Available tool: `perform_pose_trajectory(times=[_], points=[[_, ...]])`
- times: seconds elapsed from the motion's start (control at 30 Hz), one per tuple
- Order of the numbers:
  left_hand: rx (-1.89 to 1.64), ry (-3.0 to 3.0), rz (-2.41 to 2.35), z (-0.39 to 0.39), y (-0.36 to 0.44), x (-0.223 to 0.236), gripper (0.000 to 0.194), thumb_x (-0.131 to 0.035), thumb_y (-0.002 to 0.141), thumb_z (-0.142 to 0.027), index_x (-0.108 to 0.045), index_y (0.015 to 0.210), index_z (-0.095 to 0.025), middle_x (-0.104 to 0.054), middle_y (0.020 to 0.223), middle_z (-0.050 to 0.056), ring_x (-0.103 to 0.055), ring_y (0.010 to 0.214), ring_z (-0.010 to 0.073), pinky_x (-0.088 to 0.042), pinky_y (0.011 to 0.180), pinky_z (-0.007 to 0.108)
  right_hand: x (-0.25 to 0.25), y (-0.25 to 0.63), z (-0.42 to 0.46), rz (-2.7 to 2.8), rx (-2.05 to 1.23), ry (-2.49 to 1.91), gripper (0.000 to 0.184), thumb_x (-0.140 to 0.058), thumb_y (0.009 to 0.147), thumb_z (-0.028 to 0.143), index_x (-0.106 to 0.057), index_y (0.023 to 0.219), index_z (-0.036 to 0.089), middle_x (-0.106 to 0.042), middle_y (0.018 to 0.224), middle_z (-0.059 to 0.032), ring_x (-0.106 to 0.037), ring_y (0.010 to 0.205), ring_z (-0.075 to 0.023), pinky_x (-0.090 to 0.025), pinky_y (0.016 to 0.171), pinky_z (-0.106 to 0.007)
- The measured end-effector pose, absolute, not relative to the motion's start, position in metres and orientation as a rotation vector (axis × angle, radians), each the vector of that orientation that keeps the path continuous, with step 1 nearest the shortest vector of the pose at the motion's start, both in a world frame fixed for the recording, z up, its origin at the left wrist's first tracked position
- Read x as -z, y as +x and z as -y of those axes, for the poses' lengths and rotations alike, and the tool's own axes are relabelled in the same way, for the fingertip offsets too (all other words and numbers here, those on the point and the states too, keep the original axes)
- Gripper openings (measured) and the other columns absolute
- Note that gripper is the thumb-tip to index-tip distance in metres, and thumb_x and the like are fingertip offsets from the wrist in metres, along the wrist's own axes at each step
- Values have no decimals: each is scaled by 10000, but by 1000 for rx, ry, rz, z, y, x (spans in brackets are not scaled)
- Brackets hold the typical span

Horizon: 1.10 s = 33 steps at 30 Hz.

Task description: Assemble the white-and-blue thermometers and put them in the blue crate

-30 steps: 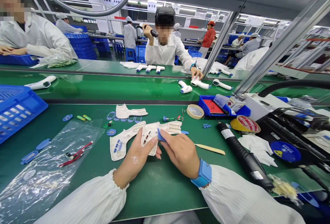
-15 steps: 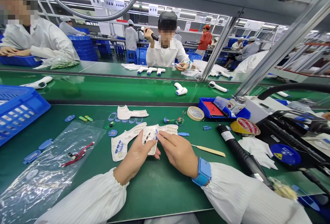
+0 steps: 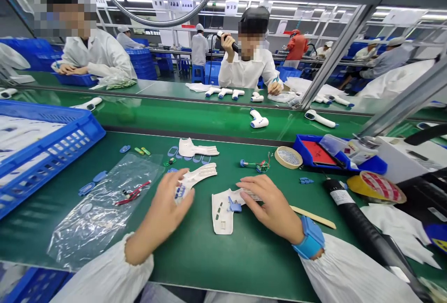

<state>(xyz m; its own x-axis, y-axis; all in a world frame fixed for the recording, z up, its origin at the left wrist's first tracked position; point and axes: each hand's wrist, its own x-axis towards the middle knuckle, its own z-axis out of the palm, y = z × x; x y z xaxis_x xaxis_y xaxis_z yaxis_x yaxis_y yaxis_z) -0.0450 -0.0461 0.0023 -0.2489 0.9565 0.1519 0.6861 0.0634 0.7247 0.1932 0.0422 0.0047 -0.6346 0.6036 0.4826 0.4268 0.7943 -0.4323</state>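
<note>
A white thermometer shell half (image 3: 217,221) lies on the green bench between my hands, its inside facing up. A small blue plastic part (image 3: 234,206) rests in it, slightly askew. My right hand (image 3: 274,205) is over this shell's handle, fingers stretched and apart, hiding part of it; I cannot tell whether the fingertips touch. To the left, my left hand (image 3: 167,210) hovers over or touches a second white shell half (image 3: 200,175), fingers spread. Blue buttons (image 3: 179,191) show in that shell beside the fingers. Farther back lies a third white shell piece (image 3: 197,148).
A wired green circuit board (image 3: 260,165) and a round tub (image 3: 288,157) stand behind my right hand. Left are a plastic bag (image 3: 104,219), red wires (image 3: 134,193) and a blue basket (image 3: 66,154). Right lie a wooden stick (image 3: 314,218) and a black tool (image 3: 352,214). Co-workers sit across.
The shell half both hands were holding now lies on the bench, released. My left hand has moved left to the second shell; my right hand has opened. The camera view has turned left.
</note>
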Motion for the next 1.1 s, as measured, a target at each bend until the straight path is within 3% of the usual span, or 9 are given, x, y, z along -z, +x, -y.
perform_pose_trajectory(times=[0.13,0.23,0.37,0.47,0.57,0.7,0.87,1.1], points=[[-732,1695,-2253,42,-74,4,817,-558,700,-564,-271,1369,-192,-471,1071,120,-489,1013,325,-403,843,452,-16,183,-41,2404,-467,-724,194,-516,866,194,-631,1023,202,-628,998,-87,-546,935,-231,-498,782,-399],[-640,1710,-2153,37,-76,9,851,-580,698,-497,-232,1395,-155,-500,1149,153,-466,1096,361,-371,895,452,-25,168,-40,2478,-494,-639,203,-540,851,167,-626,1034,182,-625,1009,-81,-534,934,-224,-490,799,-390],[-926,1551,-1860,36,-77,3,781,-588,725,-351,-229,1401,-196,-459,1303,117,-469,1136,299,-363,930,357,-34,137,-42,2584,-382,-464,209,-551,852,168,-611,1052,153,-624,1013,-83,-527,921,-218,-480,806,-370],[-1072,1430,-1690,41,-79,-8,777,-621,710,-301,-247,1389,-244,-555,1173,63,-568,919,224,-429,793,284,-41,108,-45,2646,-244,-307,212,-545,859,164,-600,1063,143,-620,1011,-88,-525,909,-209,-474,806,-348],[-1102,1374,-1632,47,-79,-21,754,-598,725,-258,-226,1380,-235,-581,1029,39,-543,726,157,-429,656,240,-49,79,-45,2758,-89,-161,171,-547,859,161,-609,1017,137,-621,975,-90,-529,880,-210,-471,777,-333],[-1104,1333,-1545,53,-79,-33,704,-579,719,-216,-247,1339,-174,-563,1016,61,-527,785,160,-422,686,246,-59,53,-41,2917,115,-80,90,-551,844,120,-616,906,113,-612,914,-98,-546,820,-216,-465,708,-330],[-1065,1366,-1489,59,-82,-39,764,-557,691,-155,-194,1363,-135,-538,1051,89,-531,847,166,-421,726,256,-60,44,-31,2918,175,-114,103,-571,815,81,-597,913,98,-615,923,-103,-563,810,-226,-465,664,-322],[-857,1514,-1538,61,-90,-45,931,-554,604,-60,-117,1419,-163,-568,892,36,-501,690,135,-387,584,226,-54,45,-27,2892,175,-164,106,-636,758,70,-591,831,132,-638,826,-58,-591,690,-205,-480,587,-311]])
